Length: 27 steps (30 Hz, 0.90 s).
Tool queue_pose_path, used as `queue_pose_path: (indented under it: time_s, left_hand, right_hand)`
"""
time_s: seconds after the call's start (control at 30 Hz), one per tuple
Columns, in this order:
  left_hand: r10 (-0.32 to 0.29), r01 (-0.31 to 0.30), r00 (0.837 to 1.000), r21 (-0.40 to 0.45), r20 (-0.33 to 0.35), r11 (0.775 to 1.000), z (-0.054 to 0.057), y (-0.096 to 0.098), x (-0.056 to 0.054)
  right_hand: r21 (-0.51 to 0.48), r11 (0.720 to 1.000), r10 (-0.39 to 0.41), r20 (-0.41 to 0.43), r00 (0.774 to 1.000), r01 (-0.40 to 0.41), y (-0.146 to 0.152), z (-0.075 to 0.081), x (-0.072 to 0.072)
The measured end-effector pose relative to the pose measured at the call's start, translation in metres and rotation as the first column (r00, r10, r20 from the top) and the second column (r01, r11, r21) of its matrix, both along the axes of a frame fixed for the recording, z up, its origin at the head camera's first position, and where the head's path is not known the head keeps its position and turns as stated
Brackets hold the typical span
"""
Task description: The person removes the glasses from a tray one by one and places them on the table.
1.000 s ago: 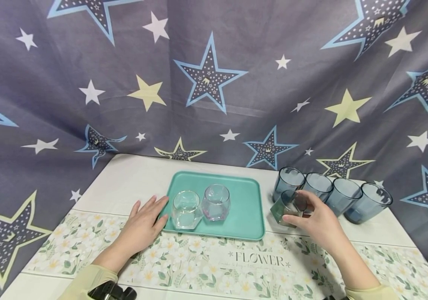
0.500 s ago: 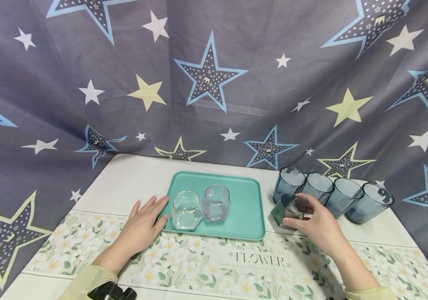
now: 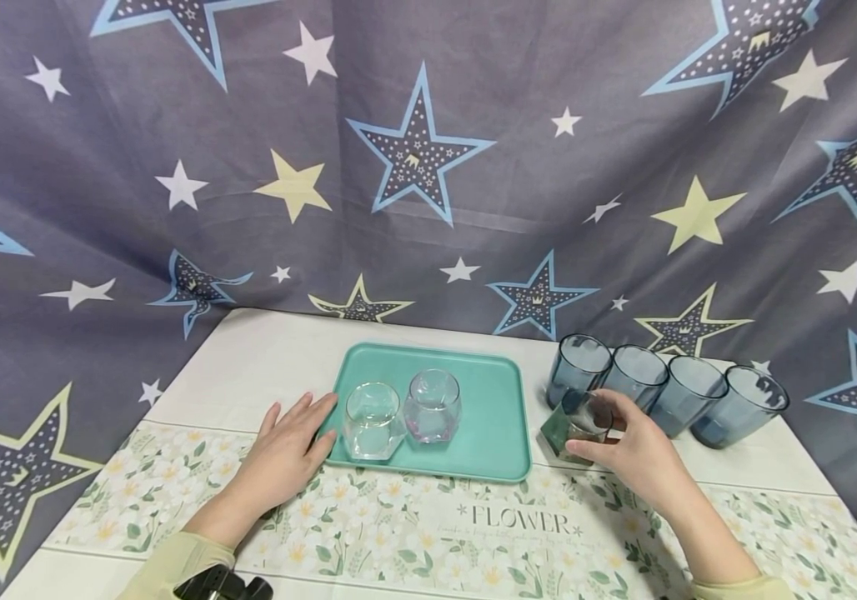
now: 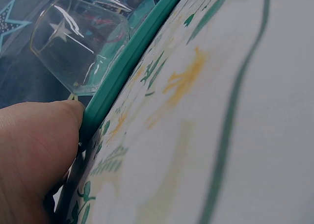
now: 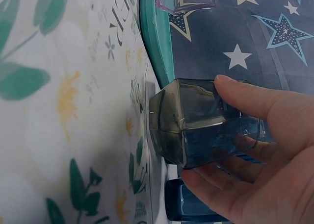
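Observation:
My right hand (image 3: 629, 446) grips a smoky grey faceted glass (image 5: 198, 123), thumb on one side and fingers curled round the other. In the head view this glass stands slightly tilted just right of the teal tray (image 3: 484, 417), in front of the blue tumblers. At the tray's left edge rests my left hand (image 3: 289, 454), its fingers spread and relaxed. On the tray are a clear glass (image 3: 373, 425) with a gold-toned rim and a pink-tinted faceted glass (image 3: 432, 408). The left wrist view shows my thumb (image 4: 44, 136) at the tray's rim, close to the clear glass.
Several blue tumblers (image 3: 687, 392) stand in a row at the back right, behind my right hand. A white tablecloth with a floral band (image 3: 413, 533) covers the table. Behind it hangs a dark curtain (image 3: 428, 242) printed with stars.
The smoky glass has sunk slightly towards the table along with my right hand. My left hand and the two glasses on the tray have stayed put.

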<state>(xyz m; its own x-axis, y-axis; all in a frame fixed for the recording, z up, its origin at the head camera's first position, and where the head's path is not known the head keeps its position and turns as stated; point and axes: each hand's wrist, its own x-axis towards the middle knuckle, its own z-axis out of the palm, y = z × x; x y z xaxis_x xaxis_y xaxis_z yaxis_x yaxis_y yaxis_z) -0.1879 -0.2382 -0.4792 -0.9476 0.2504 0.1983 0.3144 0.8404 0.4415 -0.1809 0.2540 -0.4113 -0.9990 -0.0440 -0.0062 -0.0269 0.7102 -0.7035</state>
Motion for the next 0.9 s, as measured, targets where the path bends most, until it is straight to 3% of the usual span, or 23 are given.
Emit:
queue_pose_path:
  time_s: [0.63, 0.9]
  left_hand:
    - [-0.004, 0.004, 1.0, 0.006, 0.002, 1.0, 0.0032, 0.0015, 0.0028]
    - [-0.005, 0.005, 1.0, 0.005, -0.002, 1.0, 0.0031, 0.0008, 0.0021]
  right_hand:
    - [0.02, 1.0, 0.024, 0.011, 1.0, -0.024, -0.0007, 0.0008, 0.0003]
    - [-0.031, 0.999, 0.021, -0.043, 0.999, -0.023, -0.0025, 0.0065, 0.0048]
